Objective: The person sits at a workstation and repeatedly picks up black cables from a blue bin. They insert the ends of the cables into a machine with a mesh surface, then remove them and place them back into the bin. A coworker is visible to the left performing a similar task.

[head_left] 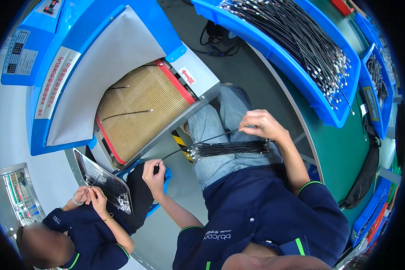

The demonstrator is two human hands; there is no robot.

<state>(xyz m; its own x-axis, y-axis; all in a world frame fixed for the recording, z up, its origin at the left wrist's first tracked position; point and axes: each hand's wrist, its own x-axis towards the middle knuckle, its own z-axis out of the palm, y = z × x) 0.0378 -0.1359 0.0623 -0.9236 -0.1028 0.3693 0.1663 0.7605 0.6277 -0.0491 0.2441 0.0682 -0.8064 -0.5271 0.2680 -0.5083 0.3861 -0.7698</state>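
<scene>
A single thin black cable [217, 136] is stretched over my lap, one end pinched in my left hand [154, 178] and the other in my right hand [262, 124]. Both hands are closed, with thumb and fingers together at the cable's ends. The right hand is higher and farther to the right. Under the stretched cable a bundle of black cables [234, 149] with small pale connectors lies across my thighs. Left of my lap is a conveyor with a tan mesh belt [126, 101], where several short black cables [127, 115] lie apart.
A blue machine hood with a white curtain [99, 67] hangs over the belt. On the green table [333, 148] at right stand blue bins [297, 90] full of black cables. At lower left a co-worker's hands [93, 196] work beside a metal tray [104, 173] with small pale parts.
</scene>
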